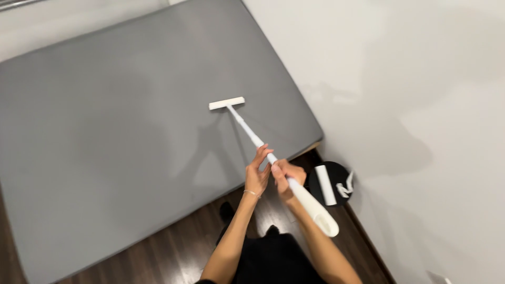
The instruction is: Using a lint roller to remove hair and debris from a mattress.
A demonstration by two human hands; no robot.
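Hands both on one long-handled lint roller (263,150), white, reaching out over a grey mattress (105,131). Right hand (286,179) is wrapped shut around the pole just above the thick white grip end; fingers fully closed on it. Left hand (256,176) sits just ahead on the pole, fingers (261,155) only partly curled, some extended along the shaft, so a looser hold. Roller head (226,103) lies flat against the mattress surface, well in from the near edge, toward the right side.

Risks, as judged: with the left hand's light hold, the pole could twist and tip the head onto one end, so it skids rather than rolls. Pressing at this low angle may flex the thin pole.

Containers: a round black bin (329,184) stands on the dark wood floor (173,247) between bed corner and white wall (421,105). In or on it lie a white cylinder (325,185), likely a spare roll, and crumpled white strips (344,188). A foot could knock it over.
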